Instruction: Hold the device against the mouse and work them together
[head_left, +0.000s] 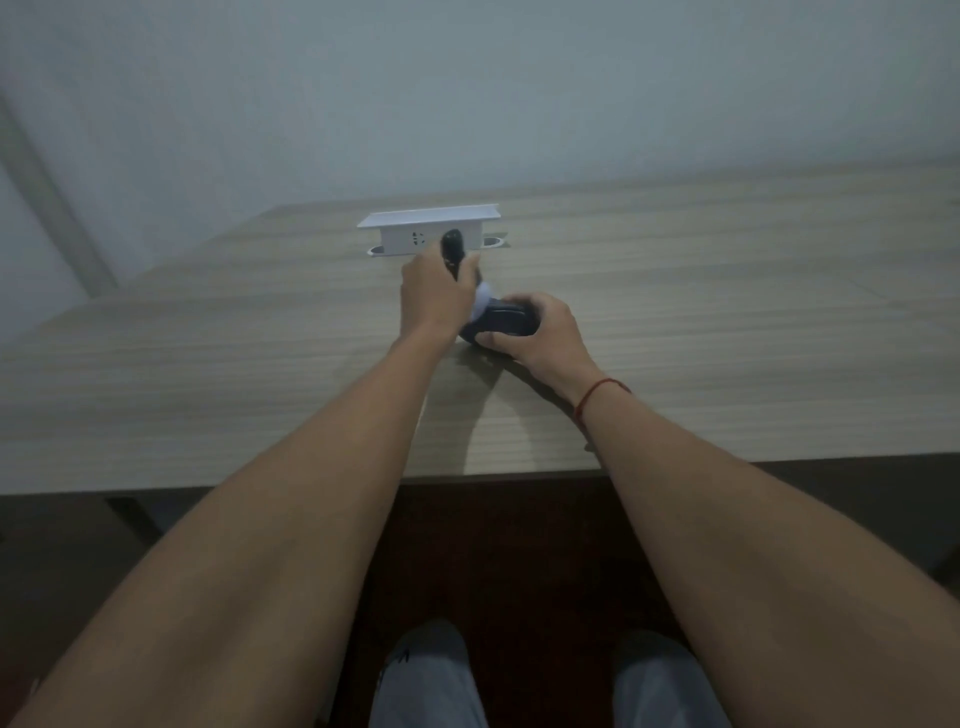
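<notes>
My left hand (434, 296) grips a black plug (451, 248) and holds it up against the front of a white pop-up socket box (410, 234) set in the wooden table (727, 322). My right hand (540, 332) grips a dark rounded appliance (506, 321) with a pale bluish part (480, 306), and it rests on the table just right of my left hand. Whether the plug's pins are inside the socket is hidden by the plug and my fingers.
The socket box has a flat white lid (431, 215) raised above it and round openings (493, 242) at its sides. A pale wall (467, 93) stands behind the table. The table's near edge (208, 483) crosses over my forearms, with my knees (431, 670) below.
</notes>
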